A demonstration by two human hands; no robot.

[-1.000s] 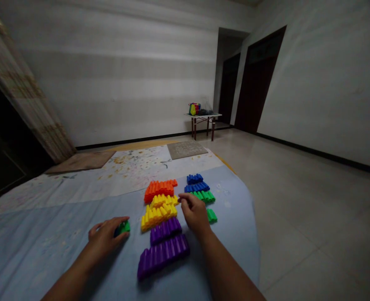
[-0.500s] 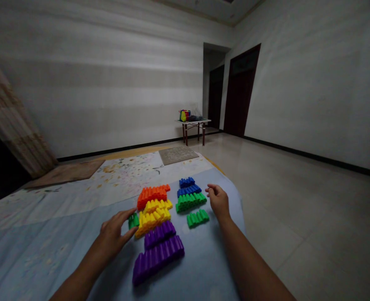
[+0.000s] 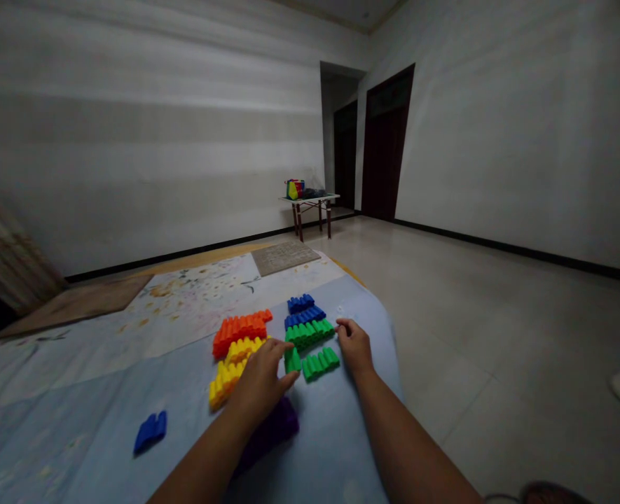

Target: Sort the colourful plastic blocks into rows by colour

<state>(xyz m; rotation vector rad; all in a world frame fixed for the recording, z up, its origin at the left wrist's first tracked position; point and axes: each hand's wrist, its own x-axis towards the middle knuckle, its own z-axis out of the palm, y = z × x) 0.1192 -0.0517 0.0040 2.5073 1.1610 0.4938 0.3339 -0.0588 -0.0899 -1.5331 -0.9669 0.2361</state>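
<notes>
My left hand (image 3: 268,374) is closed around a small green piece (image 3: 292,360), pinched between thumb and fingers beside a row of green pieces (image 3: 321,364). My right hand (image 3: 354,343) is at the right end of the larger green group (image 3: 310,334), fingers curled; whether it grips anything is too small to make out. Behind the green lie blue ribbed pieces (image 3: 305,316). To the left are orange pieces (image 3: 240,332) and yellow pieces (image 3: 226,379). My left hand and forearm partly hide the yellow ones and the purple pieces (image 3: 270,435).
A separate blue piece (image 3: 150,432) lies at the left on the pale blue cloth (image 3: 94,413). Mats (image 3: 283,258) rest near the cloth's far edge. Beyond stands a small table (image 3: 310,199) with colourful items. Tiled floor stretches to the right.
My left hand has moved right with the small green piece, from beside the yellow pieces to the green row. The view has shifted, showing the separate blue piece at the left.
</notes>
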